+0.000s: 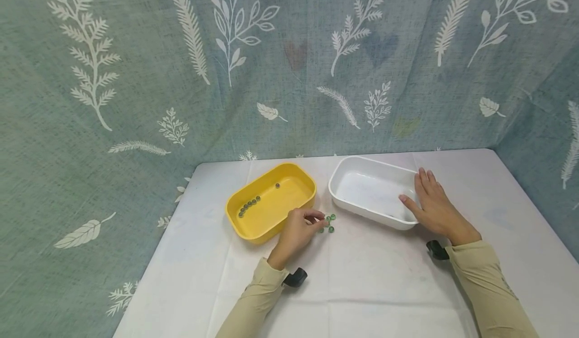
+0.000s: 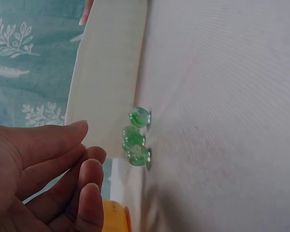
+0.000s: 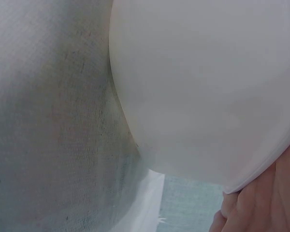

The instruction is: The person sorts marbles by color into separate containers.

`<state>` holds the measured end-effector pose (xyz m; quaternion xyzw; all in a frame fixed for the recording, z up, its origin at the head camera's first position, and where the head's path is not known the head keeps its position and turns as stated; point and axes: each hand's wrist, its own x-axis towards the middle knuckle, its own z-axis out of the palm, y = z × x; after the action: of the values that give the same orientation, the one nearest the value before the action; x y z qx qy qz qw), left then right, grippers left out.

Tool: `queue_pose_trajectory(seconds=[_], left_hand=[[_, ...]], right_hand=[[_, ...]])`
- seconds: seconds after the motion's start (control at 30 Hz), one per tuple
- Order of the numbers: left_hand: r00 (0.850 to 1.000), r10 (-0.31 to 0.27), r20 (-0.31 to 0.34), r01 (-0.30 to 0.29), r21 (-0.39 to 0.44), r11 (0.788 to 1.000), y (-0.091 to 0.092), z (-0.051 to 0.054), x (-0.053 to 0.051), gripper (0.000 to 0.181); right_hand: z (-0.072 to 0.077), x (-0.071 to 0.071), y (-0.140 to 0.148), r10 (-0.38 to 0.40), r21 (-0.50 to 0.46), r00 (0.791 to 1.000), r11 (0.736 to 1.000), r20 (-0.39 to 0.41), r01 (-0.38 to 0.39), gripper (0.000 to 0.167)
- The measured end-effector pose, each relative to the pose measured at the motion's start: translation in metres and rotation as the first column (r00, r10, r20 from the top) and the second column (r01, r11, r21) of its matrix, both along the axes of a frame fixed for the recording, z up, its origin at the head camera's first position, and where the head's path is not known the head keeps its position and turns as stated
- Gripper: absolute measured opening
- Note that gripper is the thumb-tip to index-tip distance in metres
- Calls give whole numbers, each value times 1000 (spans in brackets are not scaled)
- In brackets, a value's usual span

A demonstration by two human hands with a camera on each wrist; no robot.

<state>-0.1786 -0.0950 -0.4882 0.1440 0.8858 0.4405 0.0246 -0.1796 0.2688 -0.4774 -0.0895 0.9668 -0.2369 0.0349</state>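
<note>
Several green glass marbles (image 1: pixel 331 229) lie on the white cloth between two trays; the left wrist view shows them as clear balls with green swirls (image 2: pixel 139 155). My left hand (image 1: pixel 298 230) hovers just beside them, thumb and fingertips bent toward each other, with nothing visible between them. Left of it stands a yellow tray (image 1: pixel 276 217) holding several dark marbles (image 1: pixel 250 203), most in a row along its left side. At the right, a white tray (image 1: pixel 362 209) has my right hand (image 1: pixel 435 204) resting on its right end, fingers straight along the rim and thumb reaching over the inside.
White cloth covers the table (image 1: pixel 362 287). A blue-green curtain (image 1: pixel 289 76) with white leaf prints hangs behind and at both sides. Black wrist devices (image 1: pixel 296 277) sit under both forearms.
</note>
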Motion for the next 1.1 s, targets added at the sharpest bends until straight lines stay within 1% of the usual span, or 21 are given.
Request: queue_pose_trajectory(seconds=[0.13, 0.27, 0.53, 0.83, 0.97, 1.1], left_hand=[[1000, 23, 10, -23, -14, 1000, -4, -4, 2, 14], [999, 29, 28, -29, -17, 999, -7, -7, 3, 16], [1000, 11, 5, -11, -24, 1000, -11, -11, 5, 17], [1000, -15, 5, 15, -57, 998, -13, -14, 4, 17], [1000, -15, 11, 16, -64, 998, -12, -16, 4, 17], [1000, -8, 9, 9, -68, 998, -10, -15, 4, 18]], right_hand=[[0, 0, 0, -3, 1, 1000, 1000, 4, 3, 98], [0, 0, 0, -2, 2, 1000, 1000, 6, 2, 98], [0, 1, 0, 0, -11, 1000, 1000, 3, 0, 97], [-1, 0, 1, 2, -10, 1000, 1000, -10, -2, 97], [-2, 0, 1, 8, -4, 1000, 1000, -22, -8, 96], [-2, -1, 1, 4, -6, 1000, 1000, -20, -4, 95]])
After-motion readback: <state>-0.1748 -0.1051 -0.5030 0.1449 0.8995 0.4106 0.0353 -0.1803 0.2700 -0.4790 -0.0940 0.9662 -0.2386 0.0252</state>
